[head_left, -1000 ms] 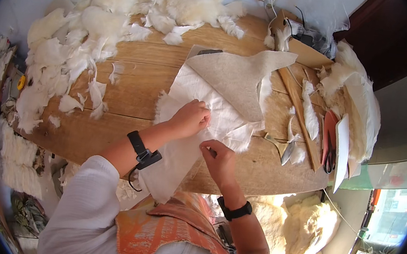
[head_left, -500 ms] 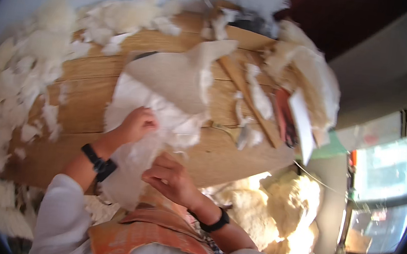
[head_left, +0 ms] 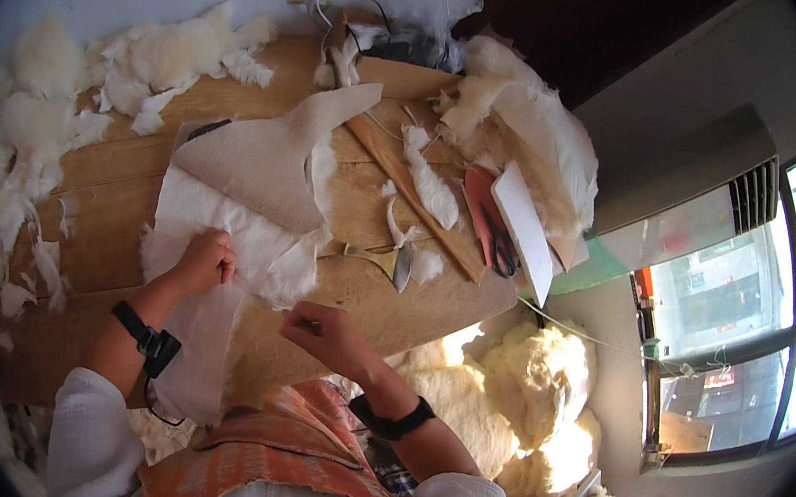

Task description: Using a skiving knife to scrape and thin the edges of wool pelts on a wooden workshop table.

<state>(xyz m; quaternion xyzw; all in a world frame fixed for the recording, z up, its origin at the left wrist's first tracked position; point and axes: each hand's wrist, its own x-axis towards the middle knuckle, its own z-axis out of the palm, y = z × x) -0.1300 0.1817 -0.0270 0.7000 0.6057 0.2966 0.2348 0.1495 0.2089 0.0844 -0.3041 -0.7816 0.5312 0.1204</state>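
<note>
My left hand (head_left: 207,261) is closed at the edge of a white sheepskin (head_left: 193,353), gripping it where it lies on the wooden table and hangs over the near edge. To the right of it, my right hand (head_left: 324,333) is curled shut above the table. Whatever its fingers may hold is hidden. On the far part of the sheepskin lies a beige curved sheet (head_left: 256,162), shaped like a pattern piece, with a dark object partly under its left corner. A fan-shaped tool (head_left: 387,261) with a yellowish body rests beyond my right hand.
Fluffy wool scraps (head_left: 10,165) line the table's left and back. A wooden strip (head_left: 414,196), black-handled scissors (head_left: 505,258) and a white board (head_left: 525,229) lie at the right, near a wool bundle (head_left: 540,118). Fleeces (head_left: 531,372) are piled beyond the table's right edge.
The view has shifted, so the table's things sit further left in it. My hands have moved apart, and the right fingers have curled tighter. The sheepskin lies flatter between them.
</note>
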